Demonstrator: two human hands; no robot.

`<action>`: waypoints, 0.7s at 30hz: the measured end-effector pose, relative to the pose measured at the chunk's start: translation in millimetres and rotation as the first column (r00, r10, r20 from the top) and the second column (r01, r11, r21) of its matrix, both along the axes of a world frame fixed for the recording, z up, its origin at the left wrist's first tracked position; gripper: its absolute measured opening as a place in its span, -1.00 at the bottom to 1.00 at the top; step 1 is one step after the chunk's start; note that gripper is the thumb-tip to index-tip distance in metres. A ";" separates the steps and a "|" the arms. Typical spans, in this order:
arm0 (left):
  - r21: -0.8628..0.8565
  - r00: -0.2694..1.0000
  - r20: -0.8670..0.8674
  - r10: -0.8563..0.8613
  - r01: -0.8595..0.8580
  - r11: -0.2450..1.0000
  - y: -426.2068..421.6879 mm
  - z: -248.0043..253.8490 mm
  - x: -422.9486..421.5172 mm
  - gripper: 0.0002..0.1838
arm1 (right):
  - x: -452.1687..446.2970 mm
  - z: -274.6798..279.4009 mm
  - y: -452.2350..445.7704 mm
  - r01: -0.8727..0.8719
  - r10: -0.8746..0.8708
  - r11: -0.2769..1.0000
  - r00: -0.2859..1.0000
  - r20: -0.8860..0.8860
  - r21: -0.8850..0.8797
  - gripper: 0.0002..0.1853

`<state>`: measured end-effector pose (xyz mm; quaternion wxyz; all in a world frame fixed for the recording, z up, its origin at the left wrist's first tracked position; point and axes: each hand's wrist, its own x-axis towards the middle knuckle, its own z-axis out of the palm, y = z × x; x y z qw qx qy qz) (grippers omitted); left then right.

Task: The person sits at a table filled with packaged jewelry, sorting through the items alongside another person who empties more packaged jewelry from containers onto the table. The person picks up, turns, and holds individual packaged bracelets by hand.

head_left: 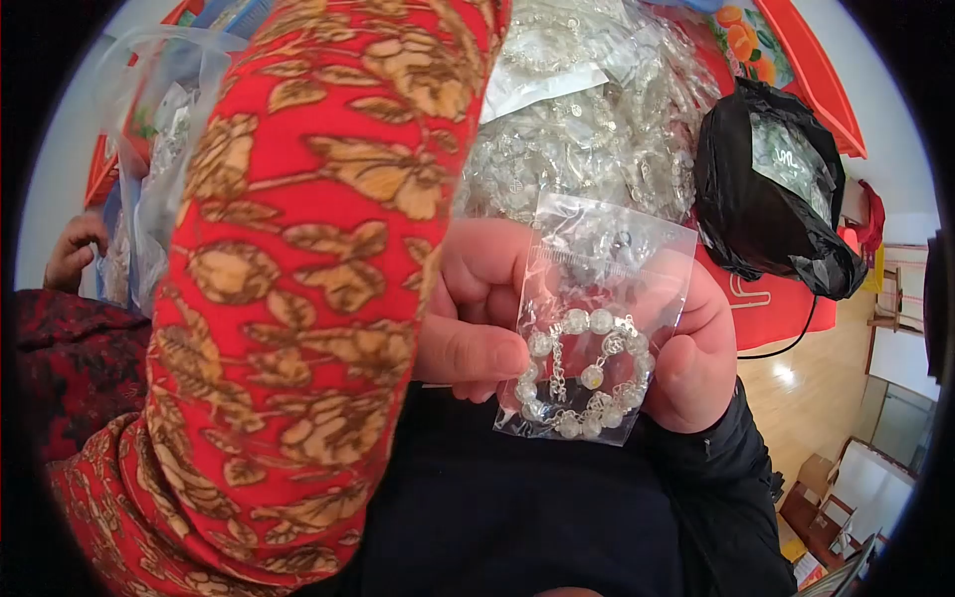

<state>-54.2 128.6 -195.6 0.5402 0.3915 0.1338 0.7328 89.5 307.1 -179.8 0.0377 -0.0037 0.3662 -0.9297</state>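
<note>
Left hand (476, 338), right hand (694, 358): bagged bracelet (592, 376) held between.

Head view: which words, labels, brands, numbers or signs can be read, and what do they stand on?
No text is legible.
Black bag: marks on the packet inside, too unclear to read.
Pile of packets: mark on a round charm, too small to read.
Held clear packet: no readable text.

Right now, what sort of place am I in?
Probably a jewellery packing workroom, though I can't be sure: a bagged bracelet is in hand, a large heap of clear packets lies ahead, and an open black bag sits beside it.
</note>
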 end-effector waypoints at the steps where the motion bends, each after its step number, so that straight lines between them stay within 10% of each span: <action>1: -0.033 1.000 -0.018 -0.004 0.003 0.999 -0.6 2.8 -0.3 -0.67 | -1.1 8.7 0.6 0.004 -0.004 1.000 1.000 0.018 0.022 -0.59; 11: -0.219 1.000 -0.018 0.002 -0.005 0.976 -8.3 15.0 -5.4 -0.70 | -2.3 -5.3 6.2 0.043 -0.043 0.992 0.999 -0.008 0.117 -0.73; 14: -0.518 0.992 -0.049 0.117 -0.125 0.846 -28.3 22.0 7.0 -0.71 | -1.2 -6.1 0.3 0.097 -0.113 0.977 0.991 0.075 0.191 -0.80; 17: -0.353 0.851 -0.366 0.378 -0.502 0.789 -21.2 -26.8 9.6 -0.71 | -5.3 1.5 5.4 0.006 -0.030 0.987 0.989 0.146 0.162 -0.83; 21: -0.444 0.845 -0.396 0.359 -0.518 0.731 -8.3 0.7 7.0 -0.58 | -15.4 6.0 3.2 -0.072 0.034 0.986 0.971 0.237 0.152 -0.90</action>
